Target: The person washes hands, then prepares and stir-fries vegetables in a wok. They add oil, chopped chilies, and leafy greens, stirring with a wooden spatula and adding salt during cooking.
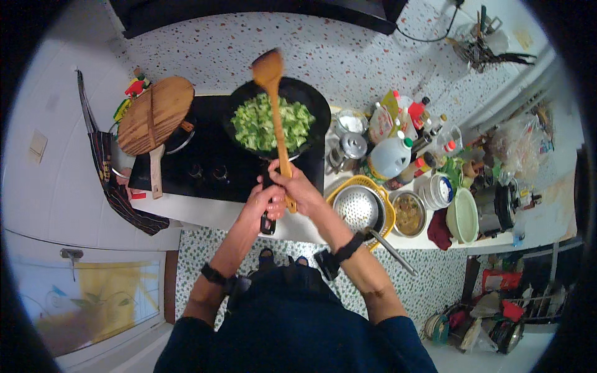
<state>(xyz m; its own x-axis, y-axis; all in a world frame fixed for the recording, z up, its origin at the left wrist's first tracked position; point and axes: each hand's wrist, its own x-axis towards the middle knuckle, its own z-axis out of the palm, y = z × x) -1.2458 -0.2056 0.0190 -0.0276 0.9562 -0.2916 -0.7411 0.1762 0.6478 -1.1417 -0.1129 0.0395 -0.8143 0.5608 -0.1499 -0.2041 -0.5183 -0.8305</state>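
Note:
A dark wok (320,115) stands on the black stove (211,130), holding chopped green vegetables (270,124). Wrapped round the wok's black handle (268,222) is my left hand (264,204). My right hand (298,188), touching or almost touching the left, is closed on a wooden spatula (278,121). The spatula's shaft slants across the vegetables, its broad head up over the wok's far rim. Some fingers of both hands are hidden where they overlap.
A round wooden lid or board (158,115) leans at the stove's left. To the right stand a yellow basket (390,214) with a metal strainer (356,208), a metal bowl of food (409,214), several bottles (390,155) and a pale green bowl (464,216).

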